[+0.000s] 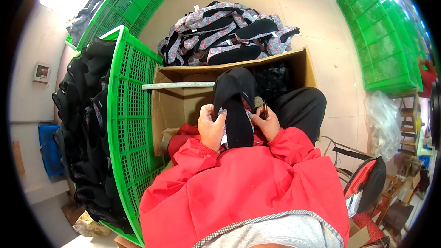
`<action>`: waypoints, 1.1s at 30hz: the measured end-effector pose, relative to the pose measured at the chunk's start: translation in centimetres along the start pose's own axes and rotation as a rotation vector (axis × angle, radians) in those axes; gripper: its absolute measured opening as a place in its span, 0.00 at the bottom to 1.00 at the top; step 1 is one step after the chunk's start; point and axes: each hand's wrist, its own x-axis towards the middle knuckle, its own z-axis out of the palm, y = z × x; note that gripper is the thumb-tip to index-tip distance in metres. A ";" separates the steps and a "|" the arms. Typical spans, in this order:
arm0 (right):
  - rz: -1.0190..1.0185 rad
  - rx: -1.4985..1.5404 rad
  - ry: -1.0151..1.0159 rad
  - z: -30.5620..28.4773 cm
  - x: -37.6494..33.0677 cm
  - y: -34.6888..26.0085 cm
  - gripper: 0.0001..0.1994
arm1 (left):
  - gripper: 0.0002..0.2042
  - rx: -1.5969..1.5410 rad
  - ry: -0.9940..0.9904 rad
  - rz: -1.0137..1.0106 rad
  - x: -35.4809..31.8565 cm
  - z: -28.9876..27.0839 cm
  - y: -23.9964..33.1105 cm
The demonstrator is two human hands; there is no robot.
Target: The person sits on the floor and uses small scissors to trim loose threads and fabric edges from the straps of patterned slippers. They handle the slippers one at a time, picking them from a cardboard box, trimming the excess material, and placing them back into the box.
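A black slipper [240, 126] with patterned grey-and-pink fabric along its edges lies lengthwise on my lap, its black sole-like face up. My left hand [212, 127] is closed on its left edge, thumb pressed on the patterned fabric. At the opposite edge, my right hand [268, 125] is closed around small dark thread snips [265, 109], their narrow tips pointing away from me. Its fingertips are close to the slipper's right edge; whether they touch it is hard to tell. My palms hide parts of both the slipper and the snips.
A cardboard box [183, 105] stands before my knees, with a pale strip [179, 85] across it. Beyond it lies a heap of floral slippers [229, 34]. A green crate [133, 124] full of black pieces stands left; another green crate [379, 41] is far right, near clear plastic [385, 121].
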 end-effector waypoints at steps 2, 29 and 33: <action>-0.024 0.021 0.004 -0.2 0.1 0.6 0.11 | 0.11 -0.008 -0.021 -0.008 0.0 0.0 0.1; 0.084 0.163 -0.132 -0.4 -1.2 -3.1 0.10 | 0.21 -0.887 -0.044 -0.432 4.6 -0.8 4.2; 0.126 0.364 -0.263 0.0 -1.7 -4.5 0.12 | 0.20 -0.894 -0.006 -0.356 4.1 -0.5 3.2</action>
